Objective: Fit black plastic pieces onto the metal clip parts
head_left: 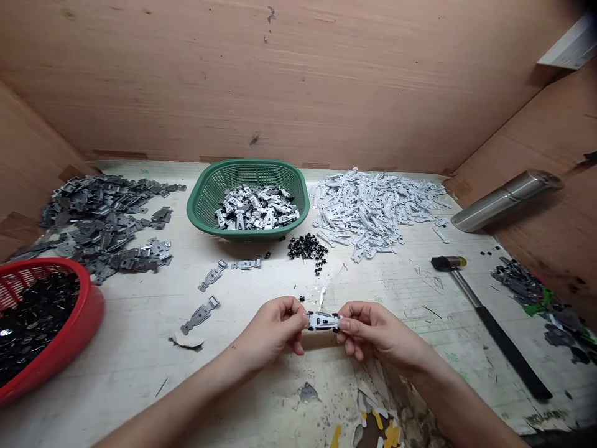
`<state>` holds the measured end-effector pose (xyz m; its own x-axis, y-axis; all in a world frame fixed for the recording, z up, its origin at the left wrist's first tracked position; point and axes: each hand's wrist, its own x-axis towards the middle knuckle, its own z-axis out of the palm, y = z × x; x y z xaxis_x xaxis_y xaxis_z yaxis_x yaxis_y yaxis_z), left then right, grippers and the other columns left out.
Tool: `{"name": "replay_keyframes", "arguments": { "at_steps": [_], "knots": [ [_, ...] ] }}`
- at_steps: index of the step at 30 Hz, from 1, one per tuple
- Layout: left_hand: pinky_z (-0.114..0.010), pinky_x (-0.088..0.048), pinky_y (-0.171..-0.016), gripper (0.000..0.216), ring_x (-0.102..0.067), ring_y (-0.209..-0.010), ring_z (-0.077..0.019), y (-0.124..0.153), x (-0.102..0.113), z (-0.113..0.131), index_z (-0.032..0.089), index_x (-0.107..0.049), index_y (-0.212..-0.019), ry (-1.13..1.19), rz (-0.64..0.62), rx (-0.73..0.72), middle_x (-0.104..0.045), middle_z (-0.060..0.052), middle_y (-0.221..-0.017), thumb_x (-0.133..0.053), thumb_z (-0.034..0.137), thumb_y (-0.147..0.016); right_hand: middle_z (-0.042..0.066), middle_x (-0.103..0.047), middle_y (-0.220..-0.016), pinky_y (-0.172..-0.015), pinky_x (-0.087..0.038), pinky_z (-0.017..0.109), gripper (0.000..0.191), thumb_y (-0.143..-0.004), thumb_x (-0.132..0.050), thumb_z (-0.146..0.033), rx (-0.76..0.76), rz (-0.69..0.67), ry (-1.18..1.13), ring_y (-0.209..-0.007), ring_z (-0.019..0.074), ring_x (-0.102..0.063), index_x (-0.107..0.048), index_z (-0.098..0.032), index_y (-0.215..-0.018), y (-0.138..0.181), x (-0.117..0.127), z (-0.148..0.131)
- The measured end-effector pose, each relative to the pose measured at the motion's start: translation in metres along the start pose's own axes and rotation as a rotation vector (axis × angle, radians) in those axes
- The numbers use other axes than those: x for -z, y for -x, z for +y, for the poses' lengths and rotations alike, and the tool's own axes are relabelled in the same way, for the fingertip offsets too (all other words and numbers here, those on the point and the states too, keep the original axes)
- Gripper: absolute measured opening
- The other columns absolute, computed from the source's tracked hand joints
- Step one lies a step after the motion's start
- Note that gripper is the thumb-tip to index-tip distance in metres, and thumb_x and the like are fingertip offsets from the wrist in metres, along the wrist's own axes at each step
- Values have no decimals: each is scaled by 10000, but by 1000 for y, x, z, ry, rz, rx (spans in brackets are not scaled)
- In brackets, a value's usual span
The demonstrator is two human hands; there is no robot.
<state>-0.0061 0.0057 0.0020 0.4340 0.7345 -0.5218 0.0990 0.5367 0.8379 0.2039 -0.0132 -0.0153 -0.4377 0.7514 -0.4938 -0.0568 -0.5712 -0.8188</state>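
Between my two hands, just above the near middle of the table, is a small white toy race car with black wheels. My left hand pinches its left end between thumb and fingers. At the other end my right hand grips it the same way, the thumb lying over the white body. A single black wheel piece lies just beyond my left fingers. Beyond that sits a small heap of black wheel pieces. Several grey car bases rest on the table left of my left hand.
A green basket holds assembled white cars. White car bodies are piled to its right, grey bases to its left. A red basket of black parts stands at left. A hammer and metal cylinder are at right.
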Motion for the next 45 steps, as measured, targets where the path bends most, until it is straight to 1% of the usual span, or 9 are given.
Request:
{"name": "replay_keyframes", "arguments": {
  "at_steps": [15, 18, 20, 24, 30, 34, 38, 42, 45],
  "knots": [
    [-230, -430, -506, 267, -507, -548, -103, 8, 4, 9, 157, -543, -827, -168, -37, -214, -521, 17, -649, -534, 422, -798, -49, -535, -561, -411, -318, 148, 251, -801, -611, -367, 186, -69, 70, -439, 41, -452, -471, -161, -765, -11, -24, -11],
    [-324, -464, -761, 351, -557, -840, -173, 2, 28, 19, 180, -564, -998, -342, 177, -500, -595, -59, -903, -338, 426, -890, -34, -561, -598, -418, -359, 156, 224, -803, -609, -345, 379, -67, 225, -465, 44, -479, -511, -149, -758, -40, -33, -63],
    [-391, -395, -889, 340, -508, -970, -213, -5, 48, 21, 198, -562, -1061, -647, 520, -637, -586, -70, -1011, -367, 411, -884, -13, -592, -620, -404, -375, 164, 231, -788, -620, -355, 540, 20, 252, -469, 56, -510, -523, -148, -755, -69, -45, -102],
    [-397, -414, -807, 301, -470, -944, -266, -20, 72, 14, 169, -600, -1044, -1240, 755, -579, -582, -93, -983, -522, 342, -810, -7, -582, -556, -354, -335, 173, 291, -751, -645, -384, 585, 212, 434, -405, 58, -493, -498, -153, -650, -113, -63, -145],
    [-356, -408, -679, 187, -473, -815, -237, -17, 52, 3, 180, -612, -843, -1516, 692, -499, -607, -65, -812, -448, 96, -813, -21, -569, -528, -428, -353, 187, 209, -730, -652, -241, 496, 28, 1330, -457, 85, -502, -542, -164, -569, -86, -47, -91],
    [-332, -403, -743, 207, -476, -874, -209, -13, 35, -2, 186, -541, -658, -1401, 364, -668, -598, -23, -730, -467, 33, -776, 52, -590, -724, -505, -352, 234, 50, -715, -602, -116, 565, 137, 1479, -601, 142, -517, -575, -149, -689, -63, -42, -35],
    [-290, -389, -831, 243, -493, -845, -155, -10, 30, -1, 190, -481, -597, -1214, 20, -809, -557, 12, -667, -453, -40, -669, 64, -539, -719, -511, -322, 251, 196, -743, -427, -1, 661, 245, 1576, -628, 159, -483, -538, -149, -677, -57, -37, -1],
    [-320, -420, -721, 85, -496, -859, -203, -5, 28, 5, 183, -490, -822, -1182, 374, -677, -540, -52, -876, -511, 179, -740, 25, -514, -683, -517, -359, 236, 144, -755, -426, -40, 666, 357, 1443, -580, 130, -469, -499, -159, -720, -42, -20, -1],
    [-315, -403, -581, 335, -513, -735, -215, -5, 24, 3, 175, -466, -874, -1256, 567, -454, -532, -57, -841, -533, 475, -741, -5, -529, -670, -502, -383, 215, 98, -775, -460, -88, 623, 391, 1233, -557, 112, -484, -493, -180, -761, -28, -8, -9]
  ]
}}
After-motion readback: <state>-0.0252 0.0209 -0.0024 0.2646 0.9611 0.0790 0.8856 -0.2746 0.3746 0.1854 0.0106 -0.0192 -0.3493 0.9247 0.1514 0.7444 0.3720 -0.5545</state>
